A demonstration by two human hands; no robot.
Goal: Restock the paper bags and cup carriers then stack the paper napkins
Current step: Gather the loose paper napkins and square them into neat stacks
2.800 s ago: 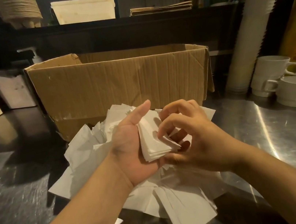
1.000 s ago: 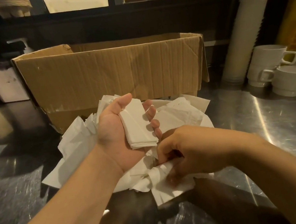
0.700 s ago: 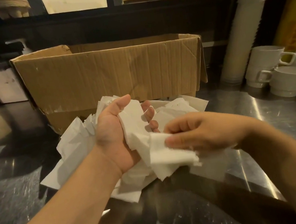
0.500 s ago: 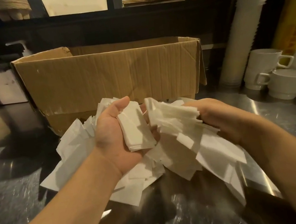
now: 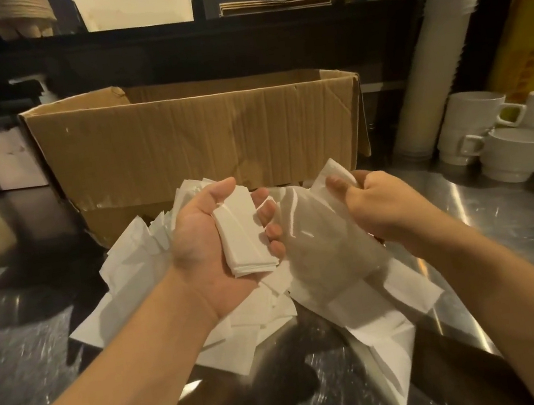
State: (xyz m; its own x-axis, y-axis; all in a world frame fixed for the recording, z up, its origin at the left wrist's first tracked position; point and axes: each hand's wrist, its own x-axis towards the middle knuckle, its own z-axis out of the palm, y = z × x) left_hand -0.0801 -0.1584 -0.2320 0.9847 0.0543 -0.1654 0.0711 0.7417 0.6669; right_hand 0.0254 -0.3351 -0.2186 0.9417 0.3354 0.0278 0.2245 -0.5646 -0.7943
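Note:
My left hand [image 5: 209, 245] is palm up and grips a neat stack of folded white napkins [image 5: 241, 234], thumb on one side and fingers curled on the other. My right hand [image 5: 380, 206] pinches a loose white napkin [image 5: 333, 171] between thumb and fingers. Below it a blurred bunch of napkins [image 5: 321, 249] is in motion. A messy heap of loose napkins [image 5: 135, 256] lies on the steel counter under both hands, in front of an open cardboard box [image 5: 197, 136].
White mugs [image 5: 506, 145] stand at the right beside a tall sleeve of stacked cups [image 5: 436, 45]. Napkin holders [image 5: 6, 158] sit at the left. On the dark back shelf lie flat paper bags [image 5: 275, 3] and a white bin [image 5: 132, 4]. The steel counter [image 5: 23, 342] shines.
My right hand grabbed a bunch of loose napkins from the heap, lifted it up and to the right, and most of them are falling away. The left hand's stack stayed put.

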